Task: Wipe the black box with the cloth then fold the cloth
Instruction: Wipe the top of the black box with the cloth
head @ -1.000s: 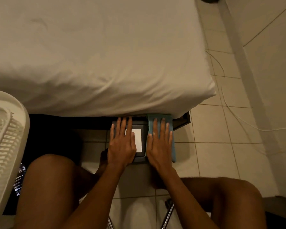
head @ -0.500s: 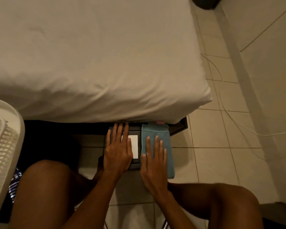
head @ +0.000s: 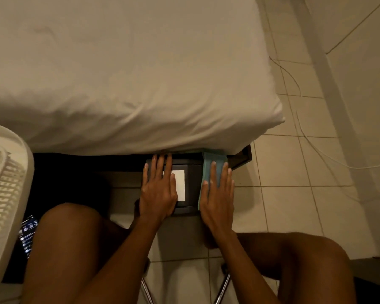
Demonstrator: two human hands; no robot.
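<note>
A black box [head: 193, 183] with a white label [head: 180, 183] stands on the floor, its far end tucked under the mattress edge. My left hand [head: 158, 190] lies flat on the box's left part, fingers stretched out, and covers part of the label. A blue-green cloth [head: 214, 160] lies along the box's right side. My right hand [head: 217, 194] presses flat on the cloth, fingers pointing to the bed; only the cloth's far end and left edge show.
A bed with a white sheet [head: 127, 73] overhangs the box. A white plastic basket [head: 7, 183] stands at the left, with a lit phone [head: 28, 235] below it. A white cable [head: 316, 148] runs over the tiled floor at the right. My knees flank the box.
My right hand has slid forward with the cloth along the box's right side toward the bed, after pulling back half a second ago. My left hand has stayed on the box.
</note>
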